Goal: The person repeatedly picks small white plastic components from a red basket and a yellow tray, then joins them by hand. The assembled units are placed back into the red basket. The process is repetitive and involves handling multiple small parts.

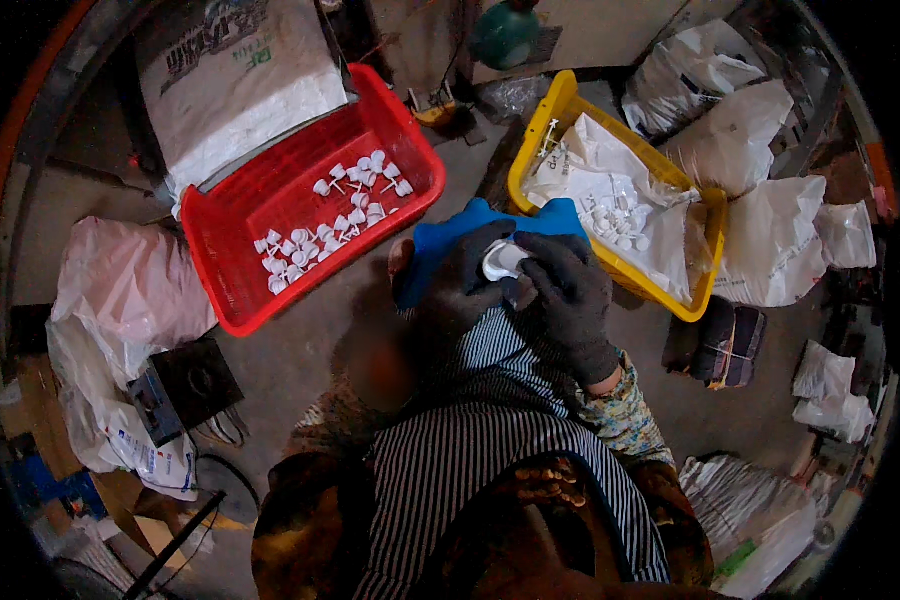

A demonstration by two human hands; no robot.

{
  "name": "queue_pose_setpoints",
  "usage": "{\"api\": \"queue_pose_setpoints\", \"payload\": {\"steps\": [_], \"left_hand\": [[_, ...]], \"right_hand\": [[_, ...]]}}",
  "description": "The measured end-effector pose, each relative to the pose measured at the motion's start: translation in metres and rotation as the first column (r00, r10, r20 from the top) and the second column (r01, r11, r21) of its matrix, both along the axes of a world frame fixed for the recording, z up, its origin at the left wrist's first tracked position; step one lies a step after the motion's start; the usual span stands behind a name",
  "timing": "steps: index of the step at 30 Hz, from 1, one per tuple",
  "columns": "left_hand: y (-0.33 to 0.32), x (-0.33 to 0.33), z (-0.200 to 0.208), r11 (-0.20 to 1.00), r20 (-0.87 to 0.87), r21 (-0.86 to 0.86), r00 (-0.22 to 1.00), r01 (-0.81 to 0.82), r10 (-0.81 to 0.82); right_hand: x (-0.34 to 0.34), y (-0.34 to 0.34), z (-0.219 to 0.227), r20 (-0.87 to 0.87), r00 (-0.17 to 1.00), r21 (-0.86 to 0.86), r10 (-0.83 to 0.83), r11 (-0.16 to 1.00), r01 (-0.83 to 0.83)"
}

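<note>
Both my hands wear dark grey gloves and meet in front of my striped apron [495,345]. Between them is a white, rounded, hollow-looking plastic piece [503,260]. My left hand [478,268] grips it from the left, its lower part lost in shadow. From the right, my right hand [577,295] closes its fingers on the piece's edge. A blue cloth-like thing [450,232] lies under and behind the hands. Ahead on the left, a red crate [235,215] contains several small white plastic parts with stems [305,245].
A yellow crate [712,225] at front right holds white bags and more white parts [620,222]. White sacks [770,235] stand along the right. A dark tied bundle [732,342] lies on the floor [635,350]. A black box [195,385] and pale bags [135,280] are at left.
</note>
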State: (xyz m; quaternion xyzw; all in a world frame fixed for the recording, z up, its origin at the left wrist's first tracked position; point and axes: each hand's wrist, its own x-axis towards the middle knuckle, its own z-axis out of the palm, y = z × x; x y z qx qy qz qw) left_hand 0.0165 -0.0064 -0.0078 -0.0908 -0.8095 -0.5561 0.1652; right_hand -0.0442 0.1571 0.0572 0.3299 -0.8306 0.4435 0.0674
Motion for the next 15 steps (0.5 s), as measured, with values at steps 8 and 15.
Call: {"api": "queue_pose_setpoints", "payload": {"steps": [8,15], "left_hand": [[-0.003,-0.009,0.005,0.973,0.012,0.181,0.989,0.145,-0.150],[-0.003,-0.006,0.032,0.993,-0.032,-0.033,0.993,0.117,-0.118]], "right_hand": [[-0.002,0.004,0.010,0.376,0.923,-0.167,0.088,0.986,-0.026],[-0.004,0.006,0.013,0.409,0.895,-0.256,0.180,0.964,-0.077]]}}
